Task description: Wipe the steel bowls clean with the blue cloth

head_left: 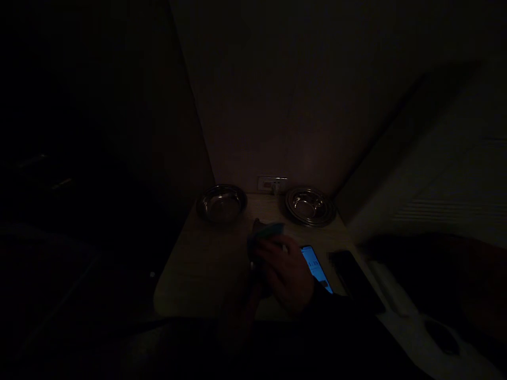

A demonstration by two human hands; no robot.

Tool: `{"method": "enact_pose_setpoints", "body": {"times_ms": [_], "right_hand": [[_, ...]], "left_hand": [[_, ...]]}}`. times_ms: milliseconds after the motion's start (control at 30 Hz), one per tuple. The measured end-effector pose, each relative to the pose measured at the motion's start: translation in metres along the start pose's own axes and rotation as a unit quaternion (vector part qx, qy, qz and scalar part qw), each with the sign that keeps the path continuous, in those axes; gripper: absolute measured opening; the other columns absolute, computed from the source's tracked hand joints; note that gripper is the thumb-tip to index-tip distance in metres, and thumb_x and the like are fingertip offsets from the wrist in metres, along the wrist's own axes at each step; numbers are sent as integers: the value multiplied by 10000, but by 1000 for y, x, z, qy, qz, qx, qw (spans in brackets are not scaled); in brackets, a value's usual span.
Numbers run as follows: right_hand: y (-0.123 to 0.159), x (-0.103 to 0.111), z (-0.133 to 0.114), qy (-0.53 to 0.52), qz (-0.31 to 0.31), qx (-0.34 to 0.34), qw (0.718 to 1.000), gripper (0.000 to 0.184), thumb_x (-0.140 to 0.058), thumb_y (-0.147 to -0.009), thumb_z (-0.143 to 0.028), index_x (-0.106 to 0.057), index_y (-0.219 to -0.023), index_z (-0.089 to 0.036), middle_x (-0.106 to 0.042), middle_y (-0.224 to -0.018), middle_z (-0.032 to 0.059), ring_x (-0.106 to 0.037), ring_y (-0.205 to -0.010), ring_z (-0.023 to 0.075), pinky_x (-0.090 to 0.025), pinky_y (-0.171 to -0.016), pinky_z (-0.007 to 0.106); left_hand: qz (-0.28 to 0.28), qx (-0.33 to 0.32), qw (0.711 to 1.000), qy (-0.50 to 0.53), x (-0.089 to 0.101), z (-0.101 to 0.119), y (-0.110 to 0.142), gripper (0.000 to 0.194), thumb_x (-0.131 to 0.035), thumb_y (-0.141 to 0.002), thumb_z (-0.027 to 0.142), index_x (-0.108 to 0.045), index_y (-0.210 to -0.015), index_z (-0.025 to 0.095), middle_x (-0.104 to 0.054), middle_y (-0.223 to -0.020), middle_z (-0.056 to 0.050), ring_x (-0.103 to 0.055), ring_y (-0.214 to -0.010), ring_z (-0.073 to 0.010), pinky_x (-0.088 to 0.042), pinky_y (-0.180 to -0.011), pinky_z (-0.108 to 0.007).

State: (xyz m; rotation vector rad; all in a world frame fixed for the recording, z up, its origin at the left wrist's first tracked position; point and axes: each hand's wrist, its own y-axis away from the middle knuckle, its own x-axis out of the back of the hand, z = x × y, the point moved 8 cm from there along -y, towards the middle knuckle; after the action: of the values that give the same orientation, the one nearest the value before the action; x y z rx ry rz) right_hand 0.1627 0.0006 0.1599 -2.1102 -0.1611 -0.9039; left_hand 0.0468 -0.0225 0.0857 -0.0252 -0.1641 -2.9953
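Note:
In the dim light my right hand is closed on a blue-green cloth, with the fingers bent over it. Just below and to the left is my left hand, very dark. Its fingers seem closed around something dark that I cannot make out, against which the cloth is pressed. Both hands are together over the front middle of a pale wooden table. A phone with a lit blue screen lies right beside my right hand.
A shiny metal bowl stands at the table's back left, and stacked metal dishes at the back right. Between them is a wall socket with a plug. A dark flat object lies along the right edge.

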Motion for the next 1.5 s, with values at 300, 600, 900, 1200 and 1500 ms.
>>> {"method": "enact_pose_setpoints", "body": {"times_ms": [300, 600, 900, 1200, 1500], "right_hand": [[-3, -7, 38, -106, 39, -124, 986, 349, -426, -937, -236, -583, -1247, -266, -602, -1269, 47, -499, -1181, 221, -445, -980, 439], [52, -22, 43, -115, 76, -194, 971, 367, -430, -952, -273, -539, -1303, -273, -638, -1218, 73, -583, -1134, 237, -517, -920, 429], [36, -10, 15, -46, 56, -108, 992, 438, -427, -922, -172, -482, -1346, -263, -566, -1317, 63, -519, -1178, 244, -506, -910, 431], [16, -3, 11, -33, 35, -55, 997, 425, -454, -900, -159, -524, -1309, -246, -601, -1275, 49, -523, -1113, 235, -499, -890, 407], [4, -1, 12, -40, 12, -20, 999, 395, -464, -899, -179, -545, -1283, -217, -609, -1262, 61, -499, -1132, 239, -481, -892, 398]], "left_hand": [[21, 21, 999, 19, 0, -10, -13, 320, -533, -890, 348, -573, -1131, 141, -609, -1096, -78, -612, -914, -171, -527, -781, -367], [96, 35, 995, -11, 31, -25, -19, 401, -643, -753, 474, -659, -1051, 207, -698, -1029, -93, -651, -956, -252, -518, -753, -294], [70, 12, 997, -30, 27, -33, -11, 343, -569, -836, 444, -650, -1036, 178, -693, -1002, -68, -647, -917, -201, -508, -814, -366], [57, 6, 998, -31, 24, -38, -8, 324, -525, -888, 391, -605, -1097, 156, -629, -1107, -77, -614, -964, -185, -498, -853, -393], [16, -27, 999, -11, 13, -23, -6, 326, -528, -892, 347, -567, -1157, 162, -584, -1165, -86, -593, -986, -193, -510, -835, -393]]}}
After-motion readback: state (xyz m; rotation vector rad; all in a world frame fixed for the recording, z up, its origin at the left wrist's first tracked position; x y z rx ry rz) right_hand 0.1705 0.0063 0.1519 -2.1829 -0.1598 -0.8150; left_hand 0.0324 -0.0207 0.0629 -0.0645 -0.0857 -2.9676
